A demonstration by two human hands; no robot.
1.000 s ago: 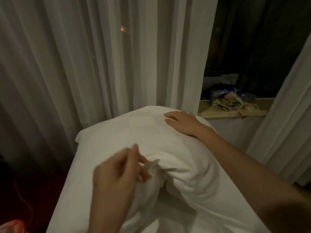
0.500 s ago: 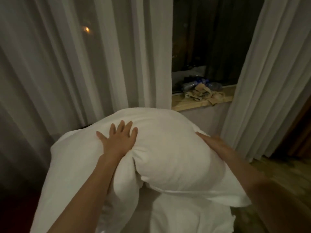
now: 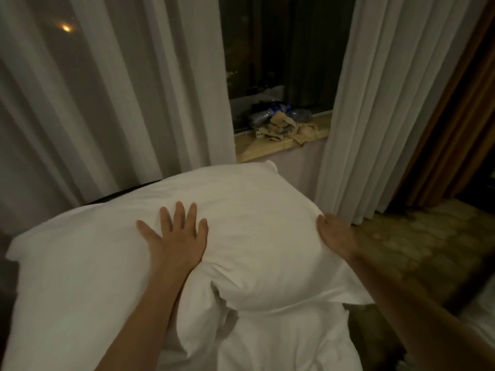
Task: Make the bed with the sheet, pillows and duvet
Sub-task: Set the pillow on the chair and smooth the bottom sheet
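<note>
A plump white pillow (image 3: 257, 236) lies across the far end of the bed (image 3: 281, 344), its far edge close to the curtains and its right corner hanging out over the bed's right side. The left hand (image 3: 176, 236) lies flat on the pillow's top, left of its middle, with the fingers (image 3: 180, 214) straight and spread apart and the palm pressing a dent into the stuffing. The right hand (image 3: 334, 234) rests against the pillow's right edge, palm to the fabric; its fingers look straight and close together, though their tips are hidden behind the bulge of the pillow, so how far they wrap the edge cannot be told. A second white pillow (image 3: 67, 277) lies to the left, partly under the first and reaching to the bed's left side. Near the viewer, crumpled white bedding (image 3: 241, 341) bunches below the pillow's near edge, and whether it is sheet or duvet is not clear. Behind the bed hang pale sheer curtains (image 3: 120, 103) on the left and another pale curtain panel (image 3: 375, 103) on the right, with a brown drape (image 3: 460, 116) beyond it at the far right. Between them is a dark window (image 3: 281, 49) above a wooden sill (image 3: 267, 151) on which sits a heap of crumpled tan cloth and plastic bottles (image 3: 281, 121). A small orange light (image 3: 66, 28) glows through the left curtain. A patterned carpet (image 3: 415, 236) covers the floor to the right of the bed.
</note>
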